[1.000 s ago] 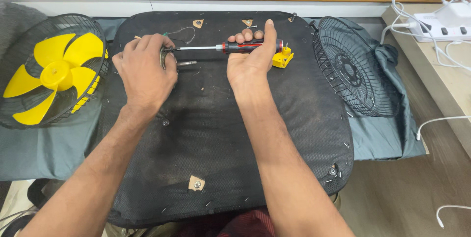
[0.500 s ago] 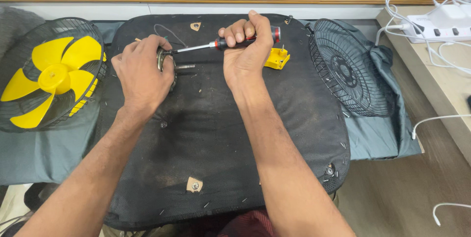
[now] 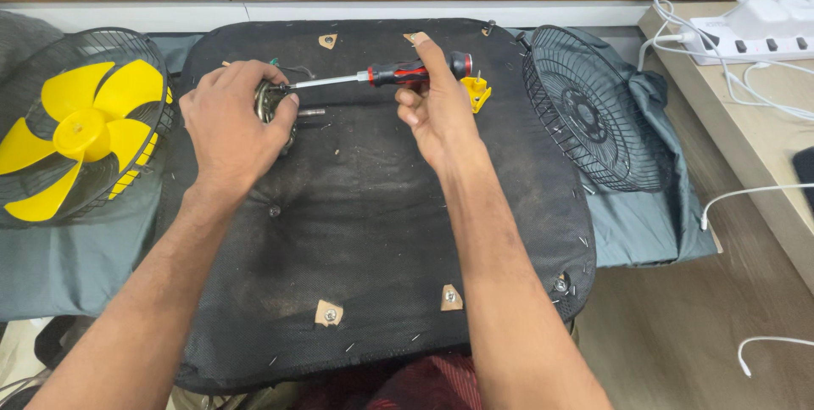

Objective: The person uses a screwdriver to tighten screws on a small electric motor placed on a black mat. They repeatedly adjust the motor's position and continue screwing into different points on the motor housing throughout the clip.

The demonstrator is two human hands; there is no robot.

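Note:
My left hand point(image 3: 233, 126) grips a small metal fan motor point(image 3: 270, 103) with a short shaft sticking out to the right, held on a black padded cushion point(image 3: 373, 223). My right hand point(image 3: 437, 109) holds a red-and-black-handled screwdriver point(image 3: 381, 76) level, its tip against the motor by my left fingers. A small yellow plastic part point(image 3: 476, 93) lies just right of the screwdriver handle.
A yellow fan blade in a black wire guard point(image 3: 72, 134) lies at left. A second black wire guard point(image 3: 593, 117) rests on grey cloth at right. A white power strip point(image 3: 746, 28) with cables sits on a wooden shelf, far right. Small screws dot the cushion.
My right hand has lifted the screwdriver off the cushion and brought its tip to the motor. My left hand stays on the motor. The camera has moved closer.

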